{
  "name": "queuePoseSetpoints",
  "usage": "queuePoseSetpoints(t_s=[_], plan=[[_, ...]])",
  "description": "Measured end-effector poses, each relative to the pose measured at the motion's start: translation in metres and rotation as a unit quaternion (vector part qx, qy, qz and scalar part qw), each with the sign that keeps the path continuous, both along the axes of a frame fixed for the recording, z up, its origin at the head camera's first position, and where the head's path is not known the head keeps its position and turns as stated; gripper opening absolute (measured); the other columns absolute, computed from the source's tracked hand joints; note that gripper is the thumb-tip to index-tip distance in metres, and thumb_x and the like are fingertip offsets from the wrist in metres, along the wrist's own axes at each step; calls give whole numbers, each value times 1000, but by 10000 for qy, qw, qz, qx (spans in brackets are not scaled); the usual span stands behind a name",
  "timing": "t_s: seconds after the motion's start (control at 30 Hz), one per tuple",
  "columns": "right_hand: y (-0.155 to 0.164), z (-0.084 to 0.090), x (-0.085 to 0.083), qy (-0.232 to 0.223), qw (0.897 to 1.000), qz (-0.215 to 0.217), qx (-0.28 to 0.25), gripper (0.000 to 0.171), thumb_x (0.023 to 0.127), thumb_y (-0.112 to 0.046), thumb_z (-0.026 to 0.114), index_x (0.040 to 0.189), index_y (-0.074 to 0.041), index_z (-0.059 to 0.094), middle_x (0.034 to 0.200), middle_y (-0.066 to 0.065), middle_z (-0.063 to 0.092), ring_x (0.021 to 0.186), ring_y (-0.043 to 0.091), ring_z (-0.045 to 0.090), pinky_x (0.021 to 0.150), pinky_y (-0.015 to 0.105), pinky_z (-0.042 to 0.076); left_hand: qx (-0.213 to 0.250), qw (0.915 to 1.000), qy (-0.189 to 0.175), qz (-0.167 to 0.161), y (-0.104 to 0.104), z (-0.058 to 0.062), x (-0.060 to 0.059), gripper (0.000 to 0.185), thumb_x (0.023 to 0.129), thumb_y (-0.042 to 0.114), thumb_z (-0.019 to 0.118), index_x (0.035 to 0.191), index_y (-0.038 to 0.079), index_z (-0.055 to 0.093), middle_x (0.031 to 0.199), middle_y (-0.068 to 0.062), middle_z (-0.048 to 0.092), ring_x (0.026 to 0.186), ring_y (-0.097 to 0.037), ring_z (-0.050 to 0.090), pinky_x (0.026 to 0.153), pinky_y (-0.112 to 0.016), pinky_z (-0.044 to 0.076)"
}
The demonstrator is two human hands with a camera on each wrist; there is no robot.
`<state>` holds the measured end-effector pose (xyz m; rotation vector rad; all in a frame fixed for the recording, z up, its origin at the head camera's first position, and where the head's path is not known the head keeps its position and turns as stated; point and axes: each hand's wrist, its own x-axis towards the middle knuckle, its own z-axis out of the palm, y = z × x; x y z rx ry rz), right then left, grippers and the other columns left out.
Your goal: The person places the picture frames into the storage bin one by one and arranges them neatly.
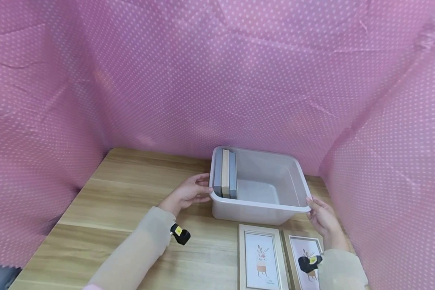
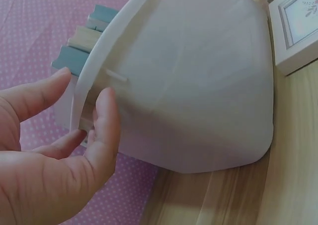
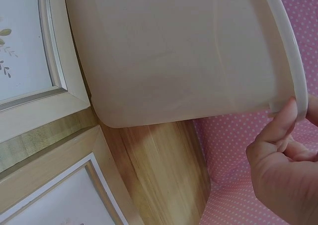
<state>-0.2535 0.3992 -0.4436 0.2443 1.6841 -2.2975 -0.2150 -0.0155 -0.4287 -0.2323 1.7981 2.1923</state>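
Observation:
A translucent white plastic bin (image 1: 254, 216) stands on the wooden table (image 1: 130, 189). Three flat frames (image 1: 225, 173) stand upright against its left wall, two grey-blue and one beige. My left hand (image 1: 193, 191) holds the bin's left rim near the front corner. In the left wrist view, that hand (image 2: 82, 93) has its thumb on the outer wall (image 2: 198, 86) and a finger over the rim. My right hand (image 1: 319, 212) grips the right front corner. In the right wrist view, its thumb (image 3: 284, 116) presses the rim while the other fingers curl beneath it.
Two framed plant pictures (image 1: 261, 257) (image 1: 306, 253) lie flat on the table just in front of the bin, between my forearms. Pink dotted cloth (image 1: 203, 72) walls the table in at the back and on both sides. Bare wood stretches to the left of the bin.

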Motion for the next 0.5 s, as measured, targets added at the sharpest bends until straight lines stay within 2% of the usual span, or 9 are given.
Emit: queuePoseSetpoints(t_s=[0.23, 0.3, 0.5], plan=[[-1, 1, -1, -56, 9999, -81, -46, 7, 96, -11, 56, 96, -15, 60, 85, -5, 61, 66, 1, 52, 56, 11, 46, -31, 10000, 53, 42, 2, 5, -3, 70, 84, -13, 58, 146, 0, 29, 130, -27, 44, 90, -25, 60, 84, -39, 54], [0, -2, -1, 53, 10000, -45, -32, 5, 95, -12, 58, 99, -14, 58, 87, -5, 61, 67, 1, 52, 57, 11, 46, -55, 9999, 51, 86, 3, 6, -4, 70, 83, -14, 58, 146, 0, 29, 128, -26, 45, 88, -23, 60, 83, -38, 54], [2, -11, -2, 577, 9980, 231, -109, 16, 89, -18, 67, 102, -13, 58, 90, -5, 63, 71, 0, 55, 59, 11, 47, -142, 9996, 89, 236, 5, 6, -5, 70, 81, -17, 57, 145, -2, 32, 122, -22, 49, 83, -21, 60, 77, -34, 56]])
